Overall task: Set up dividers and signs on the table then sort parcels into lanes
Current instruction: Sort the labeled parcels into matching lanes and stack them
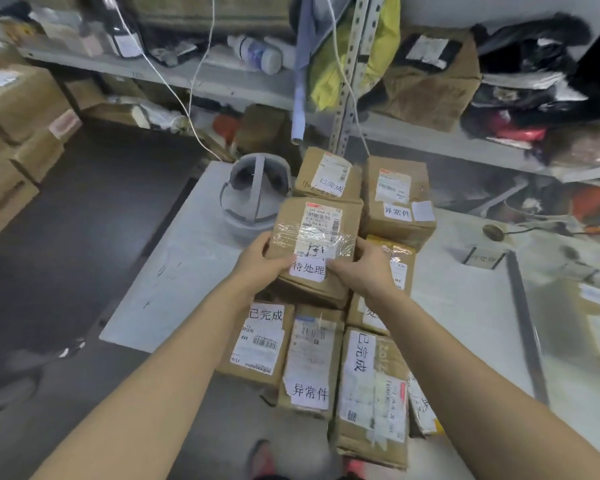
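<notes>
1. Both hands hold one brown parcel [316, 233] over the pile of parcels [312, 362] on the counter [187, 268].
2. Its left side sits in the left hand [257, 263], with fingers [284, 262] curled round it, its right side in the right hand [359, 270].

White bench [187, 271] bearing a tight cluster of labelled cardboard parcels [309, 362] at its middle, a grey strapped headset [253, 195] near the far left corner, a dark divider strip [523, 323] running front to back on the right, and a small sign card [484, 258] beside the strip's far end.
</notes>
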Demonstrator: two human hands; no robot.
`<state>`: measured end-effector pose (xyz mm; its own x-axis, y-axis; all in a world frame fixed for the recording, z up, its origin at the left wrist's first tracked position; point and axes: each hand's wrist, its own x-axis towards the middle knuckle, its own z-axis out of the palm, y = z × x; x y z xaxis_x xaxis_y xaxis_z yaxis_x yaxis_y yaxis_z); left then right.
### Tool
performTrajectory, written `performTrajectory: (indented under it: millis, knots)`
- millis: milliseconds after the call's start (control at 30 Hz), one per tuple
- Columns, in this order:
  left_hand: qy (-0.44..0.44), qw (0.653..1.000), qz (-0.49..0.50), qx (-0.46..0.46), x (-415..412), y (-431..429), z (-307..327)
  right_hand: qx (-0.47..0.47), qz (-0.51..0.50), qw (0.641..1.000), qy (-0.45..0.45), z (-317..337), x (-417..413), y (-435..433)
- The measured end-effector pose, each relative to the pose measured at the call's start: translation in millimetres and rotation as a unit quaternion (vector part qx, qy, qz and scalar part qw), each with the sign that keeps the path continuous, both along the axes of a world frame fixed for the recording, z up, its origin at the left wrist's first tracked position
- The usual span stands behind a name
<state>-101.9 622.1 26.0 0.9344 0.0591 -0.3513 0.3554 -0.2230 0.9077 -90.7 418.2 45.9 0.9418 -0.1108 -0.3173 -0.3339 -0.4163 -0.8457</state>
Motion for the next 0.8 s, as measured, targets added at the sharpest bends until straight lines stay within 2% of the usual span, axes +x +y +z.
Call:
performTrajectory:
  millis: [467, 633, 800]
  knots:
    - [-0.146, 0.989, 0.001, 0.021, -1, 15, 78, 0.102, -0.027, 0.989, -0.106, 83, -26, 5]
    - [-0.213, 0.976, -0.007, 0.051, -6, -19, 116, 0.112, -0.032, 0.981, -0.155, 119, -42, -33]
    - [-0.224, 0.97, -0.059, 0.071, -15, -87, 142, 0.128, -0.05, 0.975, -0.175, 141, -65, -102]
